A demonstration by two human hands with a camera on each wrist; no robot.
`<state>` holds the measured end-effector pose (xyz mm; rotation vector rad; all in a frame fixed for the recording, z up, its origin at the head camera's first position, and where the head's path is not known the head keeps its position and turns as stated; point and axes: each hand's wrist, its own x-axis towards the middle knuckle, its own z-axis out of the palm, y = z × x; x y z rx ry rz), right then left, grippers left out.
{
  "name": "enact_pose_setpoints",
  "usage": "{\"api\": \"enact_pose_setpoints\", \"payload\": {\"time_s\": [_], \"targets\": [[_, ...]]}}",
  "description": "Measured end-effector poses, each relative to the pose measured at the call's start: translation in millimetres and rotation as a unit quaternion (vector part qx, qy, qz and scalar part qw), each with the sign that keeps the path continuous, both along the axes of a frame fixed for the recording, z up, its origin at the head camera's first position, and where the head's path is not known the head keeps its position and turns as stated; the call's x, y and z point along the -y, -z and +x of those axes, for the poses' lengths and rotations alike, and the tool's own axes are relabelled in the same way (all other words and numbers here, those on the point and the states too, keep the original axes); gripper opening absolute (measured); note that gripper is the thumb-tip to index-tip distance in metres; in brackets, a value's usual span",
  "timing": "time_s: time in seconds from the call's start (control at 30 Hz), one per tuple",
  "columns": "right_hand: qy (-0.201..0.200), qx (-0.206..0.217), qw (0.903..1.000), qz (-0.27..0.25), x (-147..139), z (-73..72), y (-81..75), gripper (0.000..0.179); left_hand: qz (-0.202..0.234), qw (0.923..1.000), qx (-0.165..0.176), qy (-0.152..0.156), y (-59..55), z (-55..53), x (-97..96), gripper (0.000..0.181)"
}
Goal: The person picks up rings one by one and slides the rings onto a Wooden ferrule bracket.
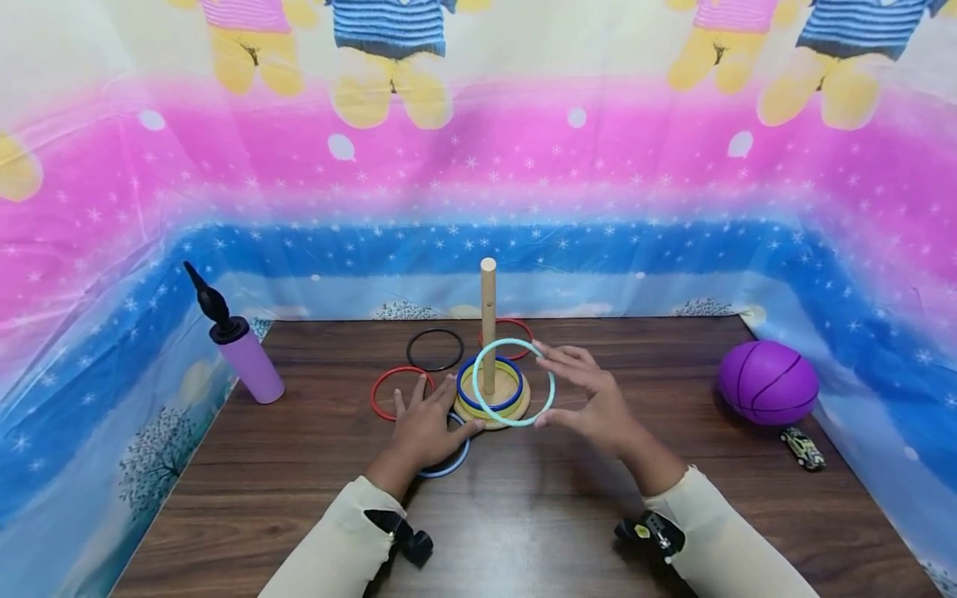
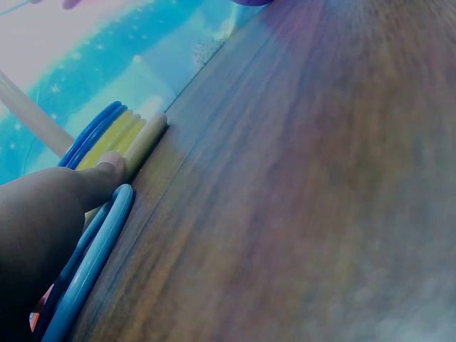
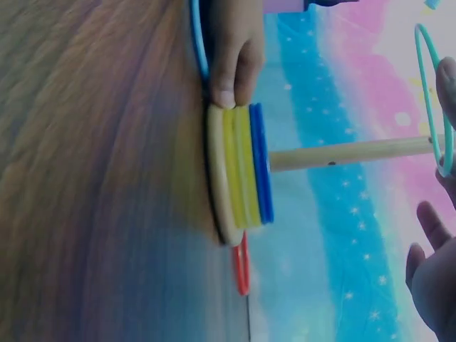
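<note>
A wooden peg (image 1: 488,320) stands upright on a round base (image 3: 225,178). Yellow rings (image 3: 239,167) lie stacked on the base, with blue rings (image 3: 261,164) above them. My right hand (image 1: 594,399) pinches a mint-green ring (image 1: 516,423) at its right edge between thumb and fingers. In the right wrist view that ring is by the peg's top end. My left hand (image 1: 426,428), fingers spread, rests against the left side of the base, the thumb touching the stack's side. Under this hand lies a light blue ring (image 2: 92,260), partly hidden.
One red ring (image 1: 374,397) lies left of the base, a black ring (image 1: 435,330) behind it, and another red ring (image 1: 516,321) behind the peg. A purple hand pump (image 1: 250,361) stands far left. At the right are a purple ball (image 1: 768,382) and a toy car (image 1: 803,448).
</note>
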<state>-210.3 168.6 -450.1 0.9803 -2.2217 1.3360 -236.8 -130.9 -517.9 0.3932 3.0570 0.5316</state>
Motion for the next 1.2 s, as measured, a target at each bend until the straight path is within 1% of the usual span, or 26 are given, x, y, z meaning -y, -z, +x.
{"api": "enact_pose_setpoints", "payload": {"time_s": [0.1,0.17,0.33,0.57,0.67,0.73,0.87,1.03,1.1,1.2], "targets": [[0.021,-0.016,0.9994,-0.022,3,-2.3,-3.7,0.087,0.001,1.0,-0.002,-0.002,0.7,0.0,-0.2,0.095],[0.032,-0.015,0.9988,-0.033,5,-3.1,-6.7,0.087,0.001,1.0,-0.001,-0.004,1.7,0.1,-0.2,0.096],[0.043,-0.015,0.9968,-0.065,12,-6.1,-16.4,0.087,-0.001,1.0,0.002,-0.009,4.8,0.4,0.2,0.097],[0.05,-0.049,0.9921,-0.105,23,-13.9,-34.9,0.08,-0.001,0.9999,0.006,-0.009,4.7,0.6,-0.1,0.097],[0.064,-0.064,0.9894,-0.113,27,-17.5,-42.8,0.077,-0.004,0.9999,0.006,-0.008,3.0,0.3,-0.1,0.097],[0.073,-0.071,0.9874,-0.121,30,-19.0,-48.4,0.079,-0.005,0.9999,0.005,-0.008,1.5,0.2,0.0,0.097],[0.084,-0.07,0.9846,-0.137,36,-20.5,-56.7,0.08,-0.004,0.9999,0.009,-0.008,-0.6,0.3,-0.1,0.097],[0.096,-0.066,0.9822,-0.147,42,-22.9,-65.4,0.082,0.0,0.9999,0.014,-0.007,0.3,-0.3,0.1,0.098],[0.106,-0.06,0.9816,-0.147,45,-23.9,-69.4,0.087,0.0,0.9999,0.013,-0.007,0.6,-0.8,-0.1,0.098],[0.113,-0.05,0.9808,-0.151,49,-25.9,-74.7,0.089,0.0,0.9999,0.009,-0.007,0.8,-1.1,-0.7,0.098]]}}
